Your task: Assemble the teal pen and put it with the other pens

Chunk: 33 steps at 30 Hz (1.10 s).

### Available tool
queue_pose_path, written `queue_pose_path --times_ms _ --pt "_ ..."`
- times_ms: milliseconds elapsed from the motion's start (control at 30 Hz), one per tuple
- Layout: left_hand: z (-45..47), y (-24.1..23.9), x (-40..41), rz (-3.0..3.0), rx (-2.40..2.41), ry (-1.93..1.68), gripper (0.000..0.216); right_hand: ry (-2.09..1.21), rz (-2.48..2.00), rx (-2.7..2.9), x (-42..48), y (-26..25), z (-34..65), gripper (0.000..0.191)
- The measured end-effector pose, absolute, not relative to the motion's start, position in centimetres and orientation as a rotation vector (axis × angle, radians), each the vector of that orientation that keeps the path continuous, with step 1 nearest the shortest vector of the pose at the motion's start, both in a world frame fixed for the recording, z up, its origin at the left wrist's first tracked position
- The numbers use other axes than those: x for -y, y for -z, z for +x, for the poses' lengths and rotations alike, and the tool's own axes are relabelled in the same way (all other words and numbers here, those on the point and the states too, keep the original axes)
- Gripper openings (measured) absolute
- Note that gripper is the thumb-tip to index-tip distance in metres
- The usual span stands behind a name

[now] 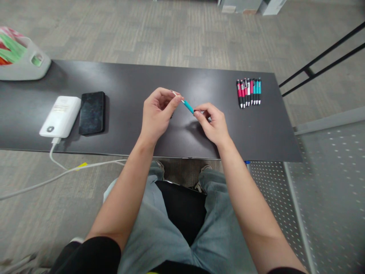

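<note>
Above the middle of the table, my right hand (210, 121) pinches the lower end of a teal pen barrel (188, 106) between thumb and fingers. My left hand (159, 110) is closed at the barrel's other end, thumb and forefinger pressed on a thin white pen refill (173, 93). The refill lines up with the barrel; whether its tip sits inside is hidden by my left thumb. Something dark shows beneath my left fingers, too covered to name. To the right, several pens (248, 93) in red, white and teal lie side by side in a row.
On the dark table (128, 80) a white power bank (61, 116) with a cable (97, 164) lies left, beside a black phone (92, 113). A white basket (34, 66) with colourful contents stands at the far left. A perforated grey panel (333, 182) stands at the right.
</note>
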State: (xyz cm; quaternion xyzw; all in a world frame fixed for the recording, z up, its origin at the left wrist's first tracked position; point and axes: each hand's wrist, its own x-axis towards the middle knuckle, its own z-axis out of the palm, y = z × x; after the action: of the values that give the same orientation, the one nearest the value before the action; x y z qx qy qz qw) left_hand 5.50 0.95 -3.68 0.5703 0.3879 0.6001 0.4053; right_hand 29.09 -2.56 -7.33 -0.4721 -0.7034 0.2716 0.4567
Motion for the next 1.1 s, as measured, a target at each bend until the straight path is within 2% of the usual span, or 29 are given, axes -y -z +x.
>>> queue_pose_path --times_ms 133,567,800,1100 --pt "5.5 3.9 -1.0 1.451 -0.947 -1.522 0.062 -0.688 -1.102 1.756 2.7 7.0 28.9 0.058" --pt "6.5 3.1 0.4 1.517 -1.032 -1.322 0.055 -0.824 -1.181 1.741 3.1 5.8 28.4 0.054" --pt "5.8 2.3 0.8 1.716 -1.085 -1.222 0.039 -0.784 -1.218 1.684 3.0 6.2 28.6 0.052" --pt "2.5 5.1 0.6 2.073 -1.61 -1.031 0.028 -0.757 -1.198 1.653 2.7 6.8 28.6 0.052"
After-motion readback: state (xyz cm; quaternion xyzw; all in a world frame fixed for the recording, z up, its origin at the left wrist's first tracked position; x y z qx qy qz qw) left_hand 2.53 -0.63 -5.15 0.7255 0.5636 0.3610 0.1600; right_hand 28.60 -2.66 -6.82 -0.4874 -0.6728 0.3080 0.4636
